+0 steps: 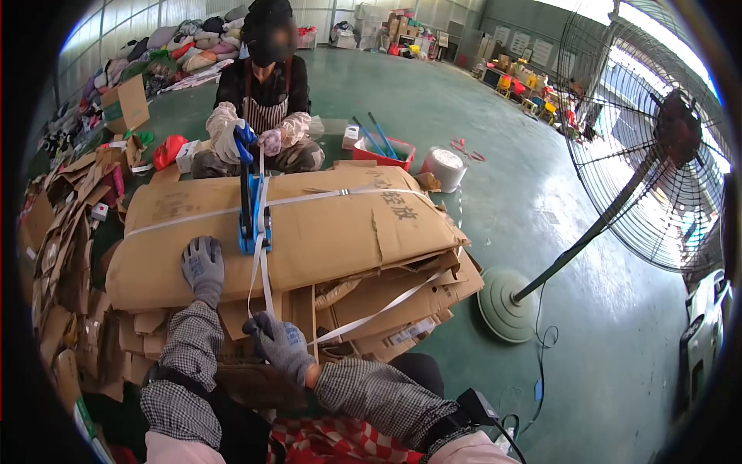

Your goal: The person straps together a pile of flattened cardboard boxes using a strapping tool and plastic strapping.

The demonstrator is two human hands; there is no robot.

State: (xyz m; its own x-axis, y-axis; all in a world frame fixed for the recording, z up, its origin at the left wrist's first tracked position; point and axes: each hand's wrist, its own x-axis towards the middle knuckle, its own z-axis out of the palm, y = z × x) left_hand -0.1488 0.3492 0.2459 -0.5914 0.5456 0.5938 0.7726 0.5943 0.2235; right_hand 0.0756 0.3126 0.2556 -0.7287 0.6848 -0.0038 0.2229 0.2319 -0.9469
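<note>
We saw the bundle of flattened cardboard [332, 243] lying just ahead of both hands, low between the two people, which probably let each reach it from their own side. A white strap [267, 294] ran over it towards the right hand [283, 344], whose fingers were curled narrow around the strap below the near edge, seemingly to keep it in line. The left hand [203, 264] held nothing; we saw it flat on the cardboard, fingers slightly apart, perhaps to steady the pile. Ahead of and between the hands, a blue strapping tool [254, 238] sat on the strap, its handles pointing away, presumably to suit the co-worker [267, 85] opposite, whose gloved hands were at that far end (how tight the strap was, we could not tell). Beyond the left hand, a cross strap [309, 198] passed under the tool, joined by a small clip [345, 192]. Farther past the right hand we noticed a red basin [363, 158], and well to its right a standing fan [677, 127].
</note>
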